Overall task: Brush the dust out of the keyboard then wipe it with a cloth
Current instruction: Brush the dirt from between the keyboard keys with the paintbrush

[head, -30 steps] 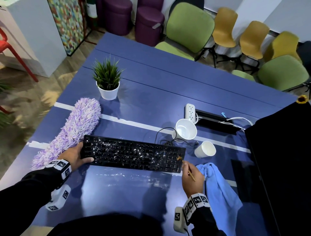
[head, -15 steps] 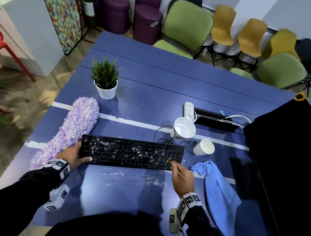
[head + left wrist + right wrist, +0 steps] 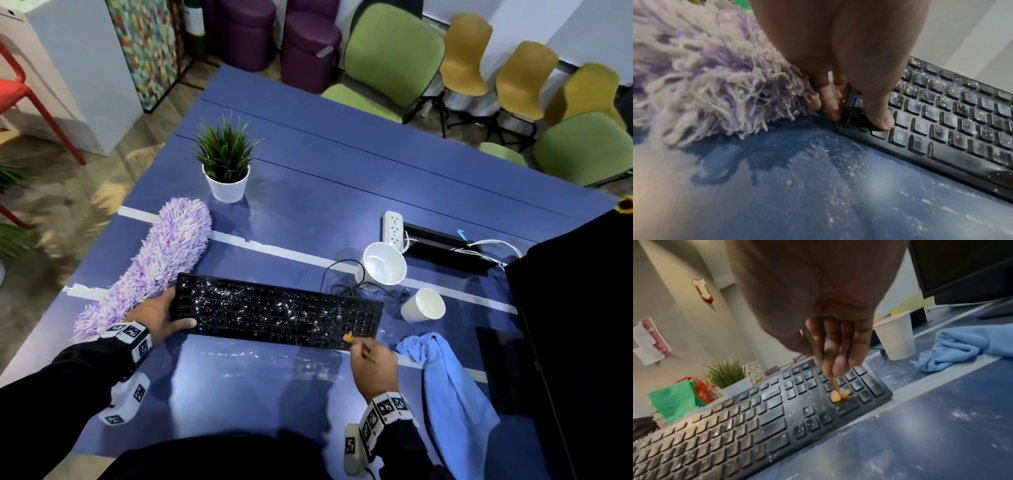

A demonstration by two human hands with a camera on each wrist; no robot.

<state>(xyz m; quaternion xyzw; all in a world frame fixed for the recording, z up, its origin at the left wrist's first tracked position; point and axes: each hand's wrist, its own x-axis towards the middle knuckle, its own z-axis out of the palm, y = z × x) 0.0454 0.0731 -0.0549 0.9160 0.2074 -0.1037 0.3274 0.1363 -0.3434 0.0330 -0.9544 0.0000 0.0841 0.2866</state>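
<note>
A black keyboard [image 3: 274, 310] [image 3: 945, 116] [image 3: 764, 417] speckled with white dust lies on the blue table [image 3: 308, 178]. My left hand [image 3: 161, 313] [image 3: 849, 100] grips its left end, thumb on the keys and fingers behind the edge. In my right hand [image 3: 371, 359] [image 3: 830, 356] I pinch a thin brush [image 3: 356, 344] [image 3: 835, 386]; its orange bristles splay on the number pad at the keyboard's right end. A crumpled blue cloth [image 3: 448, 383] [image 3: 962, 347] lies on the table right of that hand.
A purple fluffy duster [image 3: 150, 263] [image 3: 705, 81] lies against the keyboard's left end. Two white paper cups [image 3: 383, 265] [image 3: 423, 305] and the keyboard's cable sit behind it. A potted plant [image 3: 226, 164], a power strip [image 3: 394, 228] and a dark monitor [image 3: 579, 325] also stand here. Dust streaks the table [image 3: 838, 186].
My right hand with the brush slid left along the keyboard's front row, then came back right to the number pad. The left hand kept holding the keyboard's left end.
</note>
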